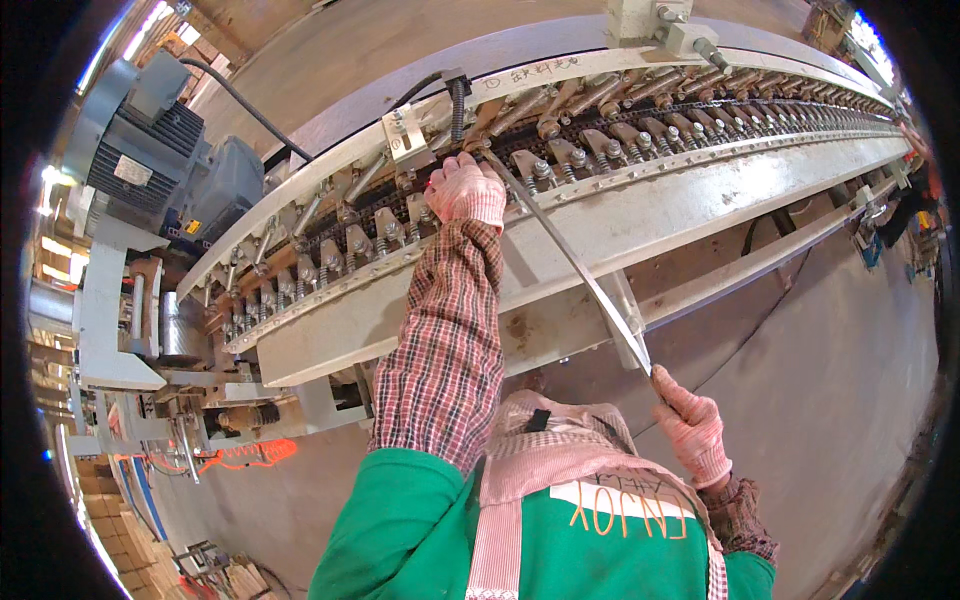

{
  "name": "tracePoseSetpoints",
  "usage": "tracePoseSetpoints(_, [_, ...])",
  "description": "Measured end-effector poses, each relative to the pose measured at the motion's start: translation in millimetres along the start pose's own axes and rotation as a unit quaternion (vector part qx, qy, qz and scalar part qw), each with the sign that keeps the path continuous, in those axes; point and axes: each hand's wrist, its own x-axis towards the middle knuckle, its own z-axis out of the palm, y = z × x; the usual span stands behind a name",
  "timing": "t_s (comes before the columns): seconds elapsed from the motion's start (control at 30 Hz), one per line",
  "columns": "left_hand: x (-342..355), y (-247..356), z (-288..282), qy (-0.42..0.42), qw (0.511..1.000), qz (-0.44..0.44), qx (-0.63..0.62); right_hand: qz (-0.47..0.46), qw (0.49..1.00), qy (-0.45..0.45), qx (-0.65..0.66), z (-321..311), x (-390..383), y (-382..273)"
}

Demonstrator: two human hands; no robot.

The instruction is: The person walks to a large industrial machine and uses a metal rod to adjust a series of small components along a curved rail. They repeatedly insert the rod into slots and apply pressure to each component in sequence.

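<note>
A long, thin, pale strip (580,265) slants from the machine's chain track down toward me. My right hand (690,425), in a pinkish-white work glove, pinches its near end. The far end rests among the spring-loaded clamps (568,158) of the long machine. My left hand (467,190), gloved alike, reaches over the machine's near rail (640,215) onto the track, left of the strip's far end. Its fingers curl down, and whatever they grip is hidden. Just beyond it are a small metal bracket (405,135) and a black corrugated hose (457,110).
A grey electric motor (150,150) stands at the machine's left end, near a metal roller (180,325). An orange coiled hose (250,453) hangs lower left. A support leg (625,320) stands below the rail. Part of another person (915,145) shows at the far right.
</note>
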Motion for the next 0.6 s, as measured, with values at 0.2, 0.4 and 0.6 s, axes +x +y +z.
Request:
tracePoseSetpoints(0.2, [-1, -3, 15, 0.016, 1.000, 0.016, -0.009, 0.012, 1.000, 0.007, 0.016, 27, 6, 3])
tracePoseSetpoints(0.4, [9, -5, 17, 0.001, 1.000, -0.001, 0.015, -0.024, 0.999, 0.029, -0.015, 25, -6, 11])
tracePoseSetpoints(0.6, [10, -8, 26, 0.080, 0.996, 0.012, -0.022, -0.052, 0.991, 0.017, -0.119, 2, -5, -7])
